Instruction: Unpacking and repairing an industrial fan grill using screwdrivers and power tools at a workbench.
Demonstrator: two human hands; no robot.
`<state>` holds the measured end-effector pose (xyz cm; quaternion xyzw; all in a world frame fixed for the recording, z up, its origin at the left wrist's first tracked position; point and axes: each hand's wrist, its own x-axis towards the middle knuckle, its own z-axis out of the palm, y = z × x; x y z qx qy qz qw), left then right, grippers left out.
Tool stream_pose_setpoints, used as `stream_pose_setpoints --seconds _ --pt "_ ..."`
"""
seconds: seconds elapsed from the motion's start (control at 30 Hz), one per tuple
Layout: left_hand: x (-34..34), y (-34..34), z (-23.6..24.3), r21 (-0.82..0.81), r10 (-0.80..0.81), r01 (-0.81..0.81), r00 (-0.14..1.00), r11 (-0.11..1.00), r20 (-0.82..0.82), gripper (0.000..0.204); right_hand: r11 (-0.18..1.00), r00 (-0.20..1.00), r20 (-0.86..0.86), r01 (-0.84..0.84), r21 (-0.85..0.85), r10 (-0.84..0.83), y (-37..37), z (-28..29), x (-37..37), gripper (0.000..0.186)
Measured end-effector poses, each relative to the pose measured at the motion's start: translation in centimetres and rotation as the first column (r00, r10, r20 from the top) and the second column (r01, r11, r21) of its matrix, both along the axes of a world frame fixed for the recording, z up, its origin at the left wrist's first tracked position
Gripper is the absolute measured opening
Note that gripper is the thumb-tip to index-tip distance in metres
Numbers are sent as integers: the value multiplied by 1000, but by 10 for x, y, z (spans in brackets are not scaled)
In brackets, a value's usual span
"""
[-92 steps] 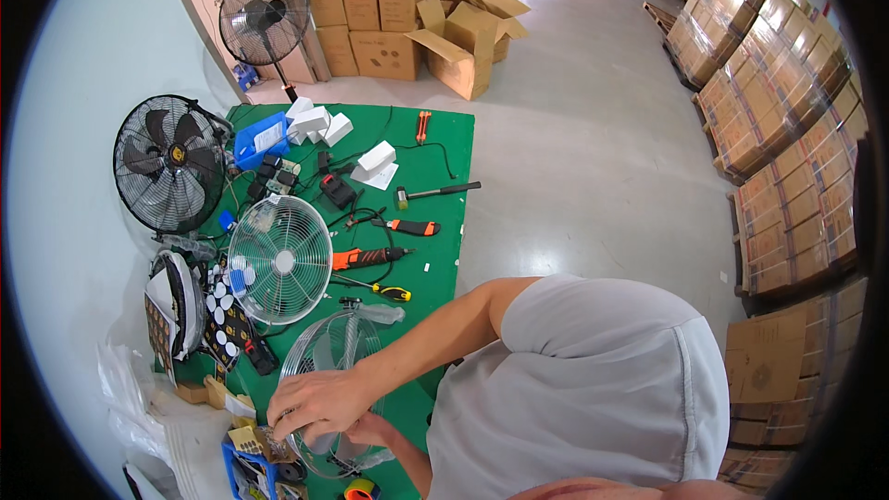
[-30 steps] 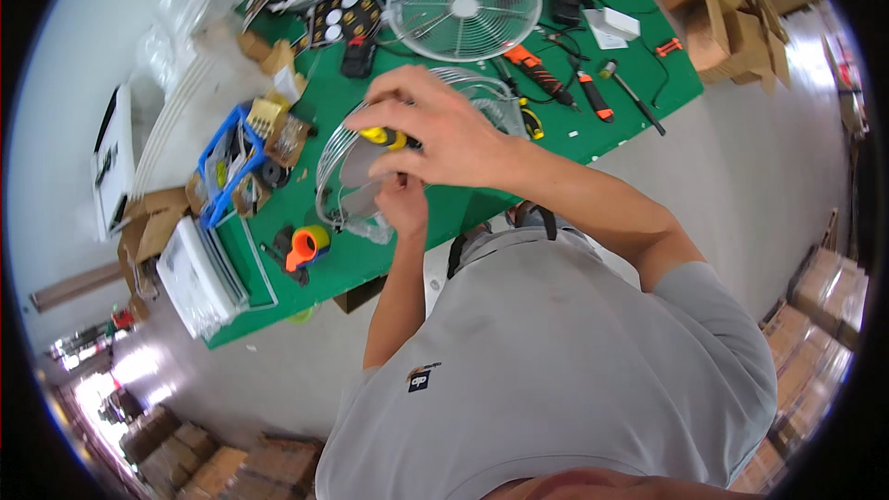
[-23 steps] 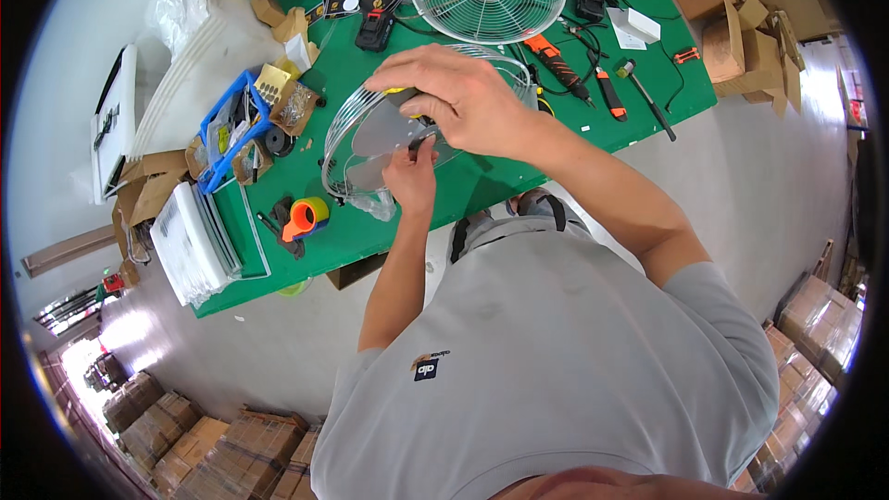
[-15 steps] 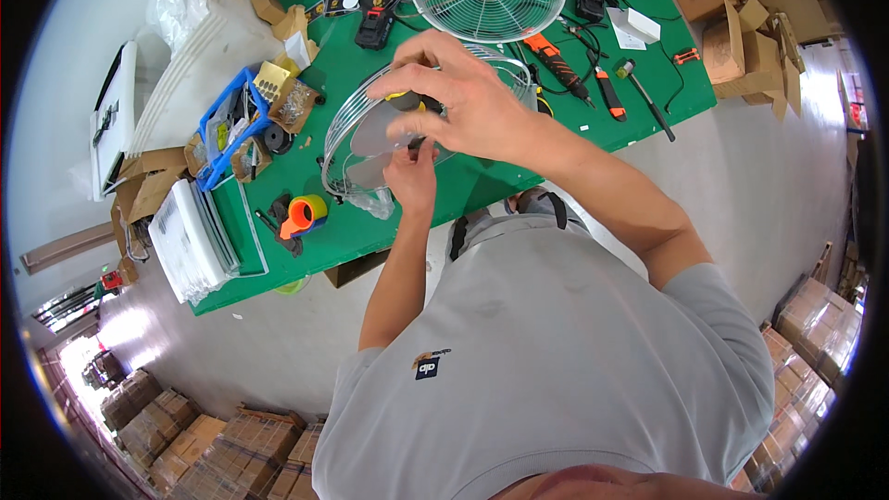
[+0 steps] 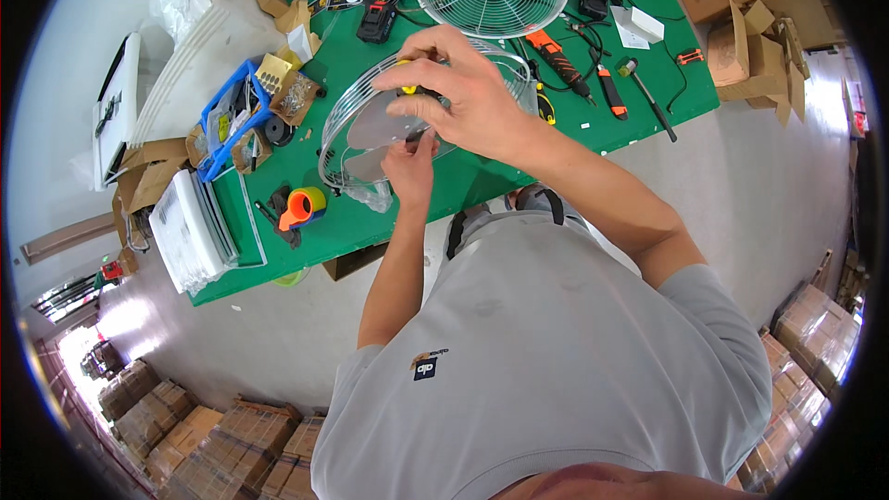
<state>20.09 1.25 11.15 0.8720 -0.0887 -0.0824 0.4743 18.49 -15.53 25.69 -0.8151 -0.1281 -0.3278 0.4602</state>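
A fan's silver wire guard (image 5: 339, 120) rests on the green table in front of me, with grey fan blades (image 5: 372, 127) inside it. My right hand (image 5: 472, 93) is above the guard, its fingers curled around a yellow-and-black tool handle (image 5: 408, 89); the hand hides most of the tool. Below it, at the hub of the blades, my left hand (image 5: 409, 169) is closed, thumb and fingers pinched at a small dark part. What exactly it grips is partly hidden.
On the green table (image 5: 347, 241) stand a round fan grille (image 5: 454, 9), a black battery pack (image 5: 376, 22), an orange-and-black power tool (image 5: 558, 65), a hammer (image 5: 648, 97), a blue bin (image 5: 218, 153) of small parts and an orange-yellow tape roll (image 5: 304, 207). Stacked white panels (image 5: 190, 231) lie at the left edge.
My left hand has shifted very slightly, still at the hub. The right hand remains over the guard, its fingers in a slightly different position around the tool handle.
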Motion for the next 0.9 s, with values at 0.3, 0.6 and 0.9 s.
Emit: stream_pose_setpoints --seconds 0.3,0.6,0.9 --pt "2 2 -8 -17 20 -20 999 1000 -27 29 963 961 -77 -263 60 267 -6 7 7 35" --pt "3 3 -20 -40 54 -53 998 998 33 31 999 999 13 -43 -31 44 2 0 6 45" --pt "1 4 -23 -86 86 -65 960 994 265 29 988 999 -27 -25 -151 21 8 1 0 44"
